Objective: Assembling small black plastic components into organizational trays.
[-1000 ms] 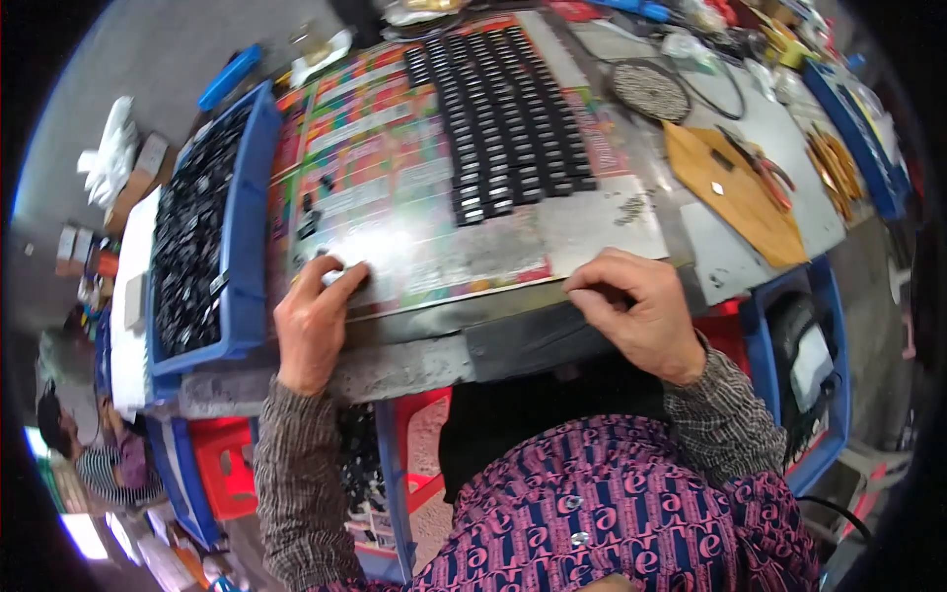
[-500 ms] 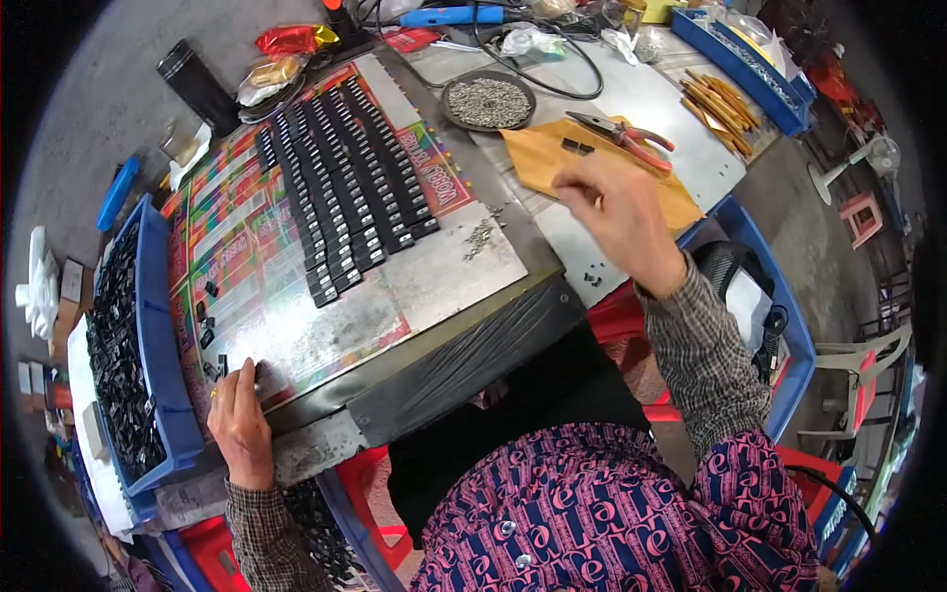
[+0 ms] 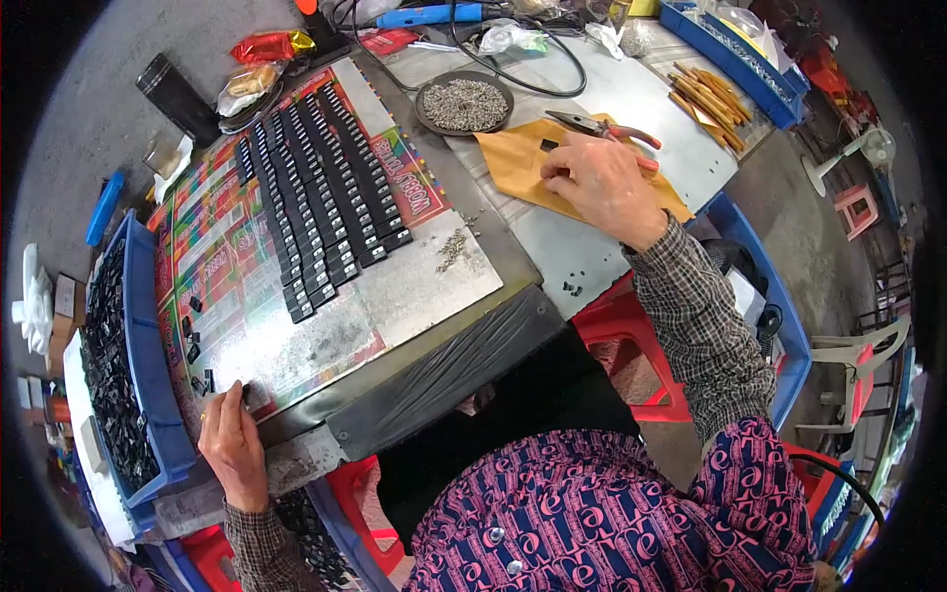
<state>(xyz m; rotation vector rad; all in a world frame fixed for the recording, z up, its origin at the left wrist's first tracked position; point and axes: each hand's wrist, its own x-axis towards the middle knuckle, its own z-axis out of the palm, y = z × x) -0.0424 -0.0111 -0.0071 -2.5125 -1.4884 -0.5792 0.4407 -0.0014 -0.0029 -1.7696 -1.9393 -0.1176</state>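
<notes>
At the near left corner of the table, my left hand (image 3: 234, 449) has its fingers pinched together at a small black plastic part (image 3: 246, 393). Further black parts (image 3: 192, 339) lie scattered just beyond it. My right hand (image 3: 614, 192) is over a brown envelope (image 3: 508, 161), its fingers curled and pressed together; anything inside them is hidden. A flat black piece (image 3: 549, 144) lies on the envelope beside those fingers. Red-handled pliers (image 3: 577, 122) rest behind the hand, partly covered. Rows of black parts with silvery metal bits (image 3: 326, 187) cover the colourful printed board (image 3: 345, 316).
A blue bin (image 3: 158, 365) of black parts stands at the left. Small metal pieces fill a round dish (image 3: 465, 81); more lie loose (image 3: 453, 249) on the board. Wooden sticks (image 3: 708, 104) and a blue tray (image 3: 735, 57) are at the far right. A cable (image 3: 582, 69) loops behind the dish.
My right hand has moved farther in over the envelope, toward the pliers, and now covers part of the black pieces there. My left hand stays at the table corner. The view has shifted slightly.
</notes>
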